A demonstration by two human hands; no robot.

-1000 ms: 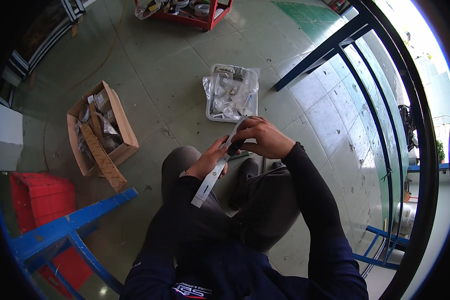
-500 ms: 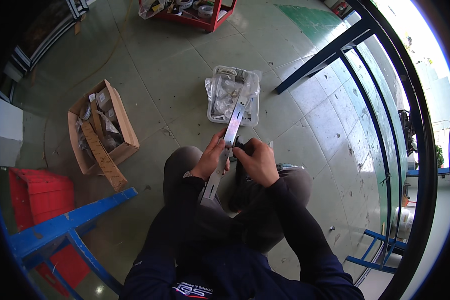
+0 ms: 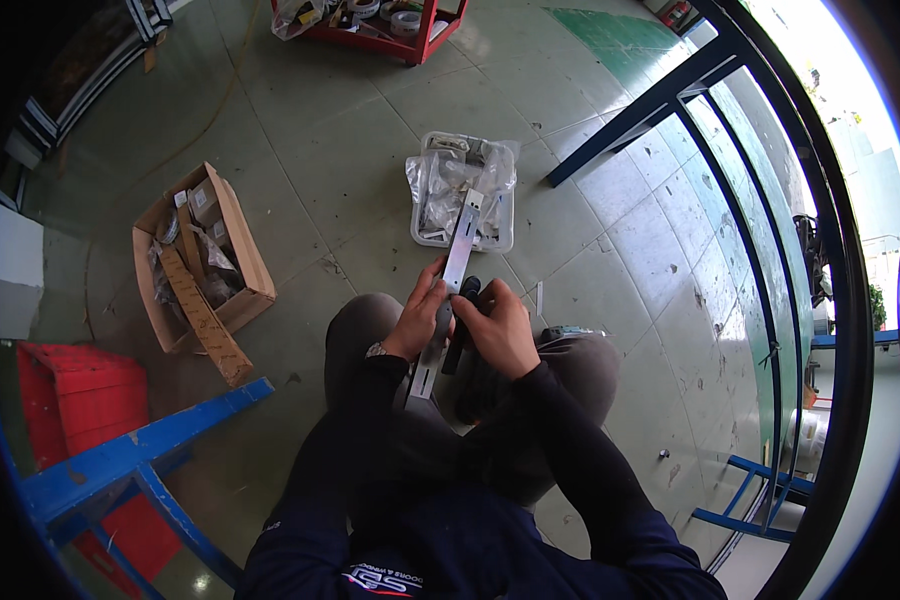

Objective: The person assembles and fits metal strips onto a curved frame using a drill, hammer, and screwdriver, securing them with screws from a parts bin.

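Note:
A long, flat silver metal strip (image 3: pixel 460 248) with slots near its ends slants up between my knees. My left hand (image 3: pixel 417 322) grips it around the middle, fingers closed. Close against the strip's right side, my right hand (image 3: pixel 500 330) has its fingers closed on a black handle-shaped piece (image 3: pixel 456 350). Part of that piece is hidden by the fingers, and its exact kind cannot be made out. Beyond the strip's far end, a clear plastic tub (image 3: pixel 416 215) on the floor holds plastic bags and small metal parts.
An open cardboard box (image 3: pixel 260 262) of packaged parts stands to the left. Blue metal frames flank me, one at lower left (image 3: pixel 160 432) and one on the right (image 3: pixel 610 145). Red bins (image 3: pixel 85 395) lie at far left; a red cart (image 3: pixel 420 48) stands ahead.
My right hand has moved slightly left and turned, bringing the black piece alongside the strip with more of it showing below the fingers. The strip stands a little steeper.

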